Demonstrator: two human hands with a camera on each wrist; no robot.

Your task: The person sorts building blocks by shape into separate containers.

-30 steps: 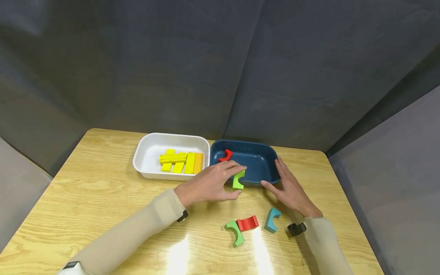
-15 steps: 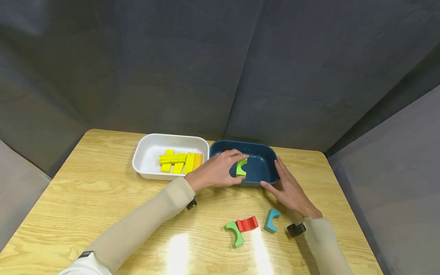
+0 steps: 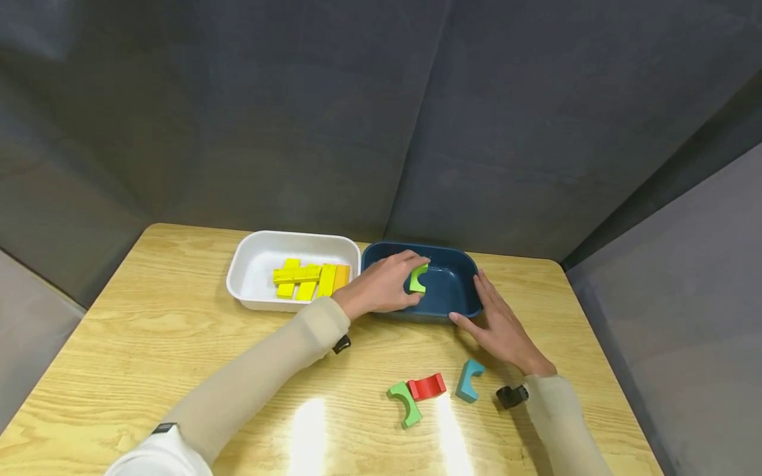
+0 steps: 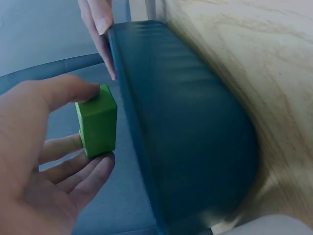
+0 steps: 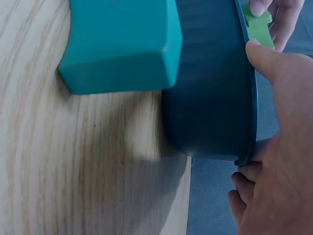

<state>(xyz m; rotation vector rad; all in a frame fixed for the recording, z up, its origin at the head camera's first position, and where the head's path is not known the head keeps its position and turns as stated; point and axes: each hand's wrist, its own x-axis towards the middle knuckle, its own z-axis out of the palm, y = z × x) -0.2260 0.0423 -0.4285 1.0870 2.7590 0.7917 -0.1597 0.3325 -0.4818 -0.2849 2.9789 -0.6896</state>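
Observation:
A green arch block (image 3: 419,279) is pinched between the thumb and fingers of my left hand (image 3: 387,283), over the inside of the dark blue bin (image 3: 449,311). In the left wrist view, this block (image 4: 99,123) shows its end upright, with the thumb on top and fingers below. My right hand (image 3: 506,329) holds the bin's near right corner, thumb on the front rim and fingers along the right side. On the table in front lie another green arch block (image 3: 408,404), a red one (image 3: 427,387) and a teal one (image 3: 469,381).
A white bin (image 3: 253,302) stands against the blue bin's left side. Several yellow blocks (image 3: 296,274) and an orange one (image 3: 341,277) lie in it. Behind the wooden table (image 3: 149,344) hangs a dark grey curtain (image 3: 297,119).
My left hand has carried the green arch block from the blue bin's front rim farther back, over its inside, and now hides the red block there. My right hand stays in place.

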